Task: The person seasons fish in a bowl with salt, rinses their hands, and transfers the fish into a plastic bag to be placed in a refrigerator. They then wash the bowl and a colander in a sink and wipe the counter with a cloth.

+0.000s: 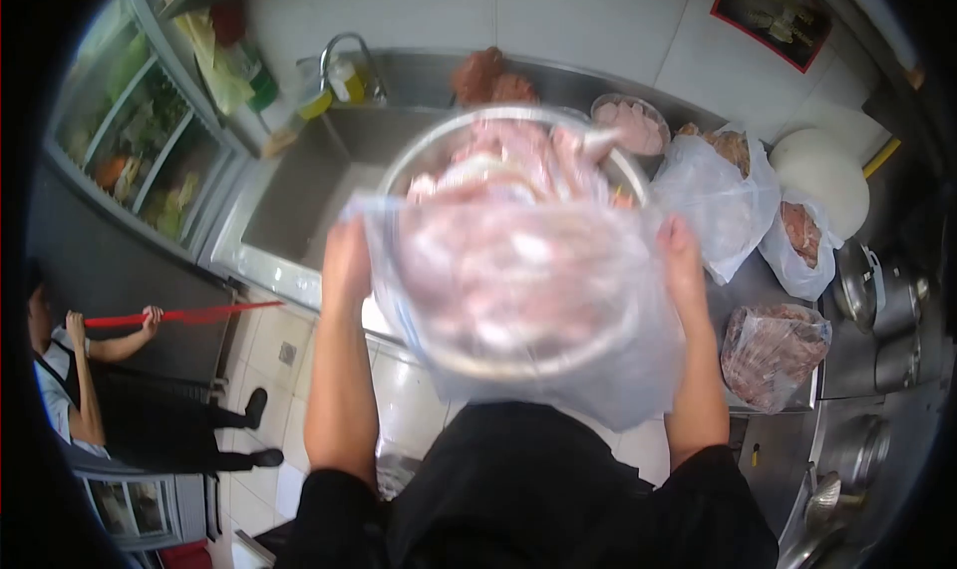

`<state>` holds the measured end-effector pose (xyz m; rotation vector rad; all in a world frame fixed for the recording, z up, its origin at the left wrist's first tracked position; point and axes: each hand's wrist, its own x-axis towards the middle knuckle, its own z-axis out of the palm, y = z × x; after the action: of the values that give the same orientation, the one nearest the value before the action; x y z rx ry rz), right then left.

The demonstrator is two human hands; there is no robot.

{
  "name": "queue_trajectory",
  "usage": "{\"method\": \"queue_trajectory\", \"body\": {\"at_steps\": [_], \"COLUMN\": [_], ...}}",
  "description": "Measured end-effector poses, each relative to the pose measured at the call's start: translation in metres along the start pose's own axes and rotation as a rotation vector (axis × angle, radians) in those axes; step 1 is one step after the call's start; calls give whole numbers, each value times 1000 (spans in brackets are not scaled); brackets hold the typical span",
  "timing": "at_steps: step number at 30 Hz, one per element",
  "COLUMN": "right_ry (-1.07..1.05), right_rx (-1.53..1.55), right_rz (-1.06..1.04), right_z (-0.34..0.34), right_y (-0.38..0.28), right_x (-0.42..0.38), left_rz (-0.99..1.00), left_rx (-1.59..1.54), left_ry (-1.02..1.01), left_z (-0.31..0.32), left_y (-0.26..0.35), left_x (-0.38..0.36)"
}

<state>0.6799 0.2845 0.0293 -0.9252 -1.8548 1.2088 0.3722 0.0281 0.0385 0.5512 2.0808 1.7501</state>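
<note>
The bare left hand [346, 260] and bare right hand [682, 265] hold a wide, see-through plastic bag [523, 305] by a round, silver metal bowl [454, 120].

Between 9 and 10 o'clock from the bowl is a deep, gray metal sink [294, 195]. The left hand pinches the bag near 9 o'clock. The bag's long way runs from 9 to 3 o'clock, right between the hands, both about as near. Past its top edge, at 12 o'clock, the back of the bowl shows, piled with raw pink meat [508, 160]. More pink shows through the plastic; it is too blurry to tell if the bag goes around the bowl. The right hand seems to pinch the bag near 3 o'clock. Between 2 and 3 o'clock from the bowl sits a cloudy white plastic bag [713, 200].
</note>
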Motion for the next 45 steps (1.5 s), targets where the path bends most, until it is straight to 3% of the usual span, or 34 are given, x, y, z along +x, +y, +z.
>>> {"method": "queue_trajectory", "body": {"at_steps": [1,2,5,8,11,14,15,17,20,26,31,36,42,45], "right_ry": [6,15,132,131,155,114,58,-48,12,7,337,419,512,306], "right_rx": [26,124,29,210,400,661,755,939,987,867,729,1024,1064,1199], "right_rz": [-18,-23,-100,-80,-98,268,303,360,384,339,339,245,198,99], "right_z": [3,10,20,27,34,31,28,15,-25,-135,-181,-167,-170,-183], "right_y": [-14,-16,-12,-30,-25,-44,-38,-24,-21,-18,35,77,126,172], "right_x": [6,20,66,78,92,100,104,113,113,95,69,36,39,48], "left_rz": [-124,-81,5,156,229,281,286,328,347,336,-58,-243,-60,11], "left_rx": [-145,-323,-227,-178,-334,-451,-483,-578,-628,-460,-656,-777,-863,-802], "left_ry": [-70,-129,109,303,303,294,297,208,148,30,-221,-312,-302,-295], "left_z": [3,8,38,51,57,66,70,80,110,200,251,276,298,306], "left_y": [-1,-10,3,24,40,47,49,46,42,27,21,9,2,-4], "left_x": [22,44,88,97,77,66,63,53,43,-2,-18,-24,-10,3]}}
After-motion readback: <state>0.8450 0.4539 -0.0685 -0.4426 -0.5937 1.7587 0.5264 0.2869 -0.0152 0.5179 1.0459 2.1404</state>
